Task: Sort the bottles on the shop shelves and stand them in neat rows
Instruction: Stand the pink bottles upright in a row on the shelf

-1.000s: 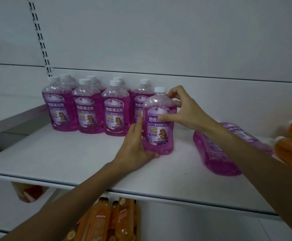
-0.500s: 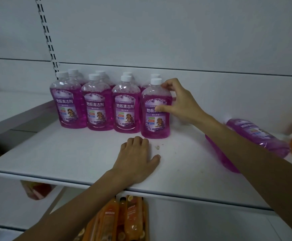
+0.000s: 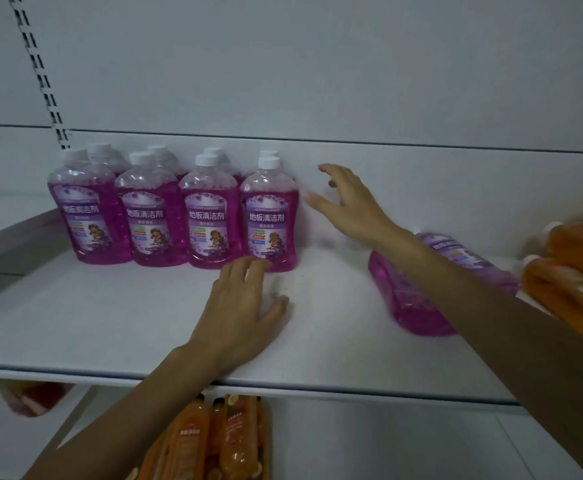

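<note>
Shelf (image 3: 75,323), read from left edge to right edge.

- Back left corner: standing purple bottles (image 3: 151,216) are set in two rows, four in front and four caps seen behind. All upright, labels forward, shoulders touching or nearly so. This block is judged done.
- End bottle (image 3: 269,216) closes the front row on its right side; it is touched by neither hand.
- Left hand (image 3: 245,313): laid flat on the shelf near the front edge, fingertips just short of the end bottle's base. Grip wide, nothing held.
- Right hand (image 3: 349,206): held in the air near the back wall, just beside the end bottle and apart from it. Grip wide, fingers spread, nothing held.
- Lying purple bottle (image 3: 411,306): on its side toward the right, partly hidden under the right forearm. Not yet stood up; likely next for the rows.
- Right edge: orange bottles (image 3: 574,271) are seen lying, blurred, unsorted.
- Lower shelf: an orange pack (image 3: 214,438) is seen; its order cannot be told.
</note>
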Demonstrator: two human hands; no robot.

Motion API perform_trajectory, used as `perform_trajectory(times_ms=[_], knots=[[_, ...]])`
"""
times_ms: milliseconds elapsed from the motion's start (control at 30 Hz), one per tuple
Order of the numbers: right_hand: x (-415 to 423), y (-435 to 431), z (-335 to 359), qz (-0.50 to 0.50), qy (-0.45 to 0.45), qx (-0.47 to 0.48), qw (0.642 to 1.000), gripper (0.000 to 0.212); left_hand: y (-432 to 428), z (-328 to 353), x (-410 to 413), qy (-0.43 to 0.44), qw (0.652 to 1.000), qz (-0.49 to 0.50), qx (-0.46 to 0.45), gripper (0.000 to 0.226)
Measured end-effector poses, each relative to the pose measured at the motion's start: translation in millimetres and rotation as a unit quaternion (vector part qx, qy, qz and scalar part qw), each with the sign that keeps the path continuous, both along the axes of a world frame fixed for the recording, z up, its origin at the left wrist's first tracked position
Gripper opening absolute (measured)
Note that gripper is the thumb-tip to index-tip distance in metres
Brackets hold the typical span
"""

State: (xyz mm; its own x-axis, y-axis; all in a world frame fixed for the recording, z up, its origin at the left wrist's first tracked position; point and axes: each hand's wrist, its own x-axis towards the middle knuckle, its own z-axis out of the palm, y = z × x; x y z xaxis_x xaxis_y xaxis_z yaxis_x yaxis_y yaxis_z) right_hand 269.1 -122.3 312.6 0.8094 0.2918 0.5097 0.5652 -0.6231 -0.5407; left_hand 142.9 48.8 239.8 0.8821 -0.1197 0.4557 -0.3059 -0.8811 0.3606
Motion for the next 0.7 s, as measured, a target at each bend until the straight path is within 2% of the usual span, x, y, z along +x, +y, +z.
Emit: perform_trajectory(times_ms=[133, 200, 300, 433, 533, 700], knots=[[-2, -55, 7, -0.037, 0.049, -0.014, 0.998, 0.053, -40, 12, 4, 0.018, 0.998, -0.037, -0.057, 0.050], [-2, -80, 4, -0.063, 0.067, -0.055, 0.994, 0.050, -62, 17, 9, 0.050, 0.993, -0.047, -0.100, 0.052], [-1, -106, -11, -0.109, 0.110, -0.150, 0.977, 0.063, -93, 20, 16, 0.121, 0.981, -0.049, -0.143, 0.062], [-4, -114, -28, -0.132, 0.131, -0.291, 0.939, 0.068, -132, 12, 19, 0.181, 0.978, -0.043, -0.095, 0.079], [-7, -111, -25, -0.136, 0.146, -0.314, 0.928, 0.068, -144, 2, 20, 0.138, 0.988, -0.027, -0.059, 0.089], [-2, -110, -30, -0.122, 0.132, -0.318, 0.931, 0.068, -144, -4, 21, 0.114, 0.993, -0.027, -0.032, 0.091]])
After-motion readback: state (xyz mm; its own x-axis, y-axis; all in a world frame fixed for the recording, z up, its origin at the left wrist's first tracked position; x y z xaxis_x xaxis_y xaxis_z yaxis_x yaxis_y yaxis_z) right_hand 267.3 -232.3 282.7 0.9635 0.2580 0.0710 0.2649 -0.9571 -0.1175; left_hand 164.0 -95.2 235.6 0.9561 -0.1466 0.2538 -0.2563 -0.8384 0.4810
